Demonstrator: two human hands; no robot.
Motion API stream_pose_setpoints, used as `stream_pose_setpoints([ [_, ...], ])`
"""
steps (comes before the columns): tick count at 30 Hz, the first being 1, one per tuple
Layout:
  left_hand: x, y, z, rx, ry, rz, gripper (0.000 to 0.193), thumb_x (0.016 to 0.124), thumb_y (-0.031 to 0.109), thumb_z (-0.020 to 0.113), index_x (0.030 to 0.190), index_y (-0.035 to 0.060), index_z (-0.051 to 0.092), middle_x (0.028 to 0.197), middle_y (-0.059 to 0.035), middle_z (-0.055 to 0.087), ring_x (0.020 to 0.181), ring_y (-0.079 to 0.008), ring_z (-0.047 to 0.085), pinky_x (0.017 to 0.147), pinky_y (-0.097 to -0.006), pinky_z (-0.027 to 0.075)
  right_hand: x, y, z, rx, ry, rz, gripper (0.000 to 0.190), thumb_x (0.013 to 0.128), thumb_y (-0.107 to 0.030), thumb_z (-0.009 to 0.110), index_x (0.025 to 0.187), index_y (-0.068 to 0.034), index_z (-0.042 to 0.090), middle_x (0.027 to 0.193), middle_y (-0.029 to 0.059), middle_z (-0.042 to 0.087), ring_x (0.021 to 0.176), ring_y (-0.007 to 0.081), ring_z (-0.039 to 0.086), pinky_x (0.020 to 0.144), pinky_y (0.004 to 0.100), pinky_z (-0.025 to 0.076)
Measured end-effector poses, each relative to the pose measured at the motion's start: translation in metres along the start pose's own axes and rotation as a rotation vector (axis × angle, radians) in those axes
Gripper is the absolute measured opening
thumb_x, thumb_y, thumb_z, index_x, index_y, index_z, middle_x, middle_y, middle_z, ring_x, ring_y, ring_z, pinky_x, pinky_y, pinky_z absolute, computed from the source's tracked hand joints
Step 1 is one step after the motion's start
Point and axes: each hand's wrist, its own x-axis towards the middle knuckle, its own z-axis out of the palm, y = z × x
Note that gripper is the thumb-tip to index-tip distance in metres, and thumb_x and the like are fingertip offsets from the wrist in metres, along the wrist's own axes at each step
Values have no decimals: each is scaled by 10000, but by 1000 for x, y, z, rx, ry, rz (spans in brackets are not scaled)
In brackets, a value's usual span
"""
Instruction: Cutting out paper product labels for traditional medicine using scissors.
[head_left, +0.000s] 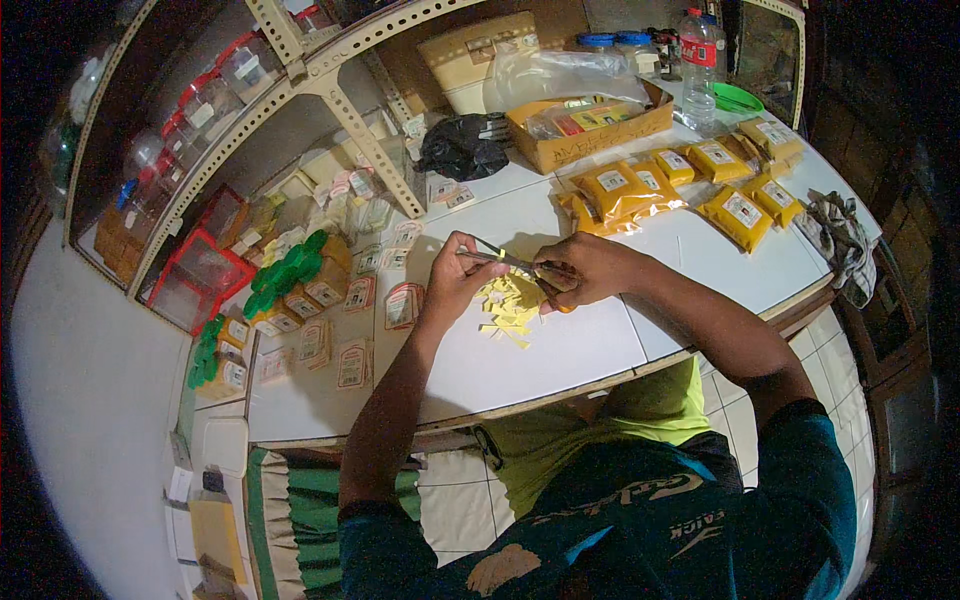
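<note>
My right hand (589, 266) grips a pair of scissors (531, 265) by its handles, and the blades point left, spread apart. A small strip of yellow paper (502, 256) shows between the blades. My left hand (452, 281) pinches the paper at the blades with thumb and fingers; the fingertips are partly hidden. Beneath both hands a loose heap of cut yellow paper pieces (508, 309) lies on the white tiled table (555, 352).
Stacks of printed labels (405, 304) and green-capped containers (289, 274) stand left. Yellow-orange filled packets (619, 187), a cardboard box (600, 139), a black plastic bag (465, 146) and a plastic bottle (697, 75) stand behind. A cloth (840, 240) hangs at the right edge. A metal shelf upright (379, 157) rises behind the labels.
</note>
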Motion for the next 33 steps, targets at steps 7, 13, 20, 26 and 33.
stream_pose_setpoints([
  [7,-1,1,0,26,22,-23,310,821,-23,630,897,54,339,831,-173,648,826,-180,646,721,-264,515,0,-1,-3,-6,-44,26,517,688,-343,772,1005,15,574,651,100,580,573,239,573,550,344,464],
  [13,0,1,1,15,17,-37,299,825,-9,635,923,44,358,844,-150,655,817,-159,639,718,-250,501,0,-1,-5,36,-71,75,525,695,-328,767,1031,26,574,654,101,585,578,230,580,551,335,467],
  [20,-2,-6,-4,17,14,-36,248,836,20,634,958,23,418,859,-143,652,837,-153,631,743,-249,494,0,-11,-11,-31,-43,103,553,676,-308,783,1059,31,572,690,111,604,599,218,595,564,321,477],
  [26,-4,-4,-2,167,-5,-115,164,859,83,624,958,-34,566,916,-113,644,861,-133,618,774,-246,484,-2,-8,-13,20,-37,123,561,658,-301,791,1057,27,573,752,128,618,658,247,613,616,341,489],
  [33,-5,-7,-4,282,-34,-71,143,859,72,615,973,-15,618,919,-63,650,860,-113,599,780,-241,477,-2,-11,-14,13,16,75,558,657,-279,778,1068,31,562,805,155,624,711,291,620,652,356,491],
])
